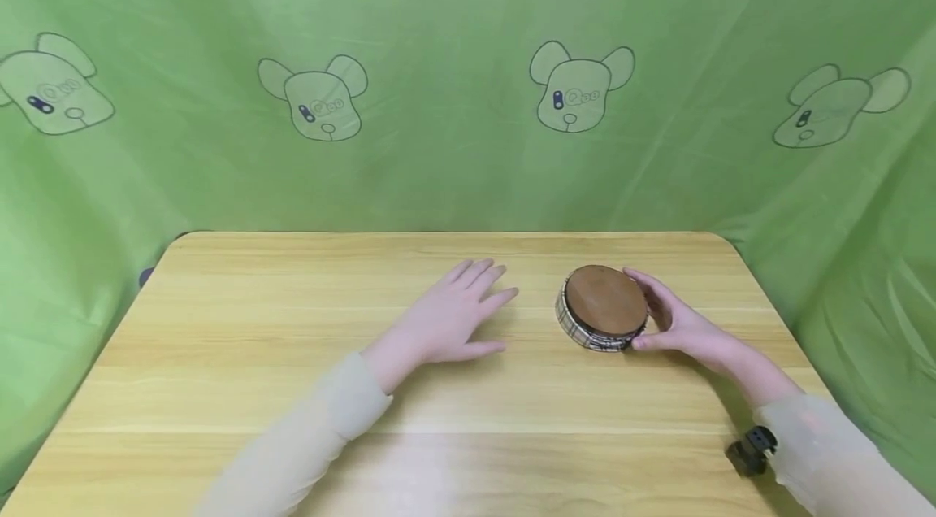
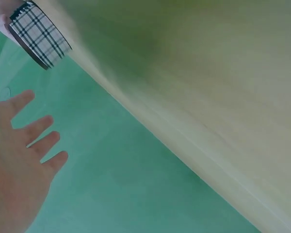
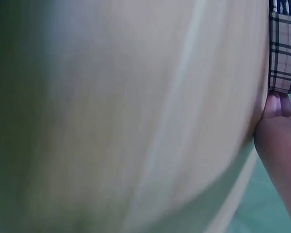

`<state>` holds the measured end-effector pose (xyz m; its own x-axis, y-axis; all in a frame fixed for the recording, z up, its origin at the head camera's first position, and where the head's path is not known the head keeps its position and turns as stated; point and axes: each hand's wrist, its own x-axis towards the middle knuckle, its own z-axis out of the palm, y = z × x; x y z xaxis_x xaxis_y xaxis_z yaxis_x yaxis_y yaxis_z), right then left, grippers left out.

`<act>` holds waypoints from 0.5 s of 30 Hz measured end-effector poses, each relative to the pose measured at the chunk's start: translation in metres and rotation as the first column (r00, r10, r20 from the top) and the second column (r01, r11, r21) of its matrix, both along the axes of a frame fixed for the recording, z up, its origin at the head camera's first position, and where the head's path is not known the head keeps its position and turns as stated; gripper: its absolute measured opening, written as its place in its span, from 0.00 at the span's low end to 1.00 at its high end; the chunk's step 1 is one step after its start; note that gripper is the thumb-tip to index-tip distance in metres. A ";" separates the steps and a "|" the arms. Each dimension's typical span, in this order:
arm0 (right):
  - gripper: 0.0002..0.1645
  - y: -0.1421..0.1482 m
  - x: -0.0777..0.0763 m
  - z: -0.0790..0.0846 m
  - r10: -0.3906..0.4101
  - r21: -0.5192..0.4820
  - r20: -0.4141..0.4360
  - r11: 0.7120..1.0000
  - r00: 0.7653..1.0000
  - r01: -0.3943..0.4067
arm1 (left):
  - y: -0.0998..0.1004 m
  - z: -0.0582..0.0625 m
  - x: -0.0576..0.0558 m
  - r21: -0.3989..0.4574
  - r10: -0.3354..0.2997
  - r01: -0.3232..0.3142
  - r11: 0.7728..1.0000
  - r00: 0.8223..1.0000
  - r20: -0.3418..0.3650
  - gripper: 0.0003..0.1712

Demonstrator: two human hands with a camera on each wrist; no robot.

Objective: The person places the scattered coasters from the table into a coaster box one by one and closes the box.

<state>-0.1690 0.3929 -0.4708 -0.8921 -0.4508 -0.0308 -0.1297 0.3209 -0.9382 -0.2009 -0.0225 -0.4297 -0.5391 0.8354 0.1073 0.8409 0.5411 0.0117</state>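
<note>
A round, drum-shaped box (image 1: 607, 301) has a flat brown top and a plaid band around its side. It is at the right half of the table, tilted a little in the head view. My right hand (image 1: 683, 330) grips its right side, with the thumb at the front and fingers behind. The right wrist view shows the plaid side (image 3: 285, 53) right at the fingertips of that hand (image 3: 279, 145). To the left of the box, my left hand (image 1: 453, 318) hovers palm down over the table, fingers straight and spread, holding nothing. The left wrist view shows its palm (image 2: 14, 160).
The light wooden table (image 1: 256, 322) has rounded far corners. Behind and beside it hangs a green curtain (image 1: 453, 175) printed with mouse-like heads. A small black device (image 1: 751, 452) is at the right sleeve.
</note>
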 end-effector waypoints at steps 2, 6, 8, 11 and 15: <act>0.67 0.000 0.001 0.003 -0.001 0.004 -0.029 1.000 1.000 0.001 | -0.012 -0.002 0.001 0.013 0.019 -0.019 1.000 1.000 0.015 0.45; 0.68 -0.003 0.004 0.020 -0.045 0.122 -0.107 0.991 0.993 0.058 | -0.037 -0.003 0.003 0.041 0.069 -0.071 0.997 0.997 0.047 0.46; 0.69 -0.007 0.007 0.031 -0.067 0.198 -0.140 0.976 0.988 0.095 | -0.051 -0.004 0.004 0.050 0.099 -0.102 0.994 0.994 0.056 0.47; 0.68 -0.016 0.009 0.045 -0.066 0.299 -0.207 0.946 0.976 0.127 | -0.073 -0.005 0.007 0.069 0.151 -0.156 0.985 0.986 0.067 0.47; 0.65 -0.034 0.012 0.058 -0.011 0.387 -0.337 0.910 0.941 0.149 | -0.102 -0.004 0.011 0.097 0.223 -0.227 0.969 0.974 0.052 0.47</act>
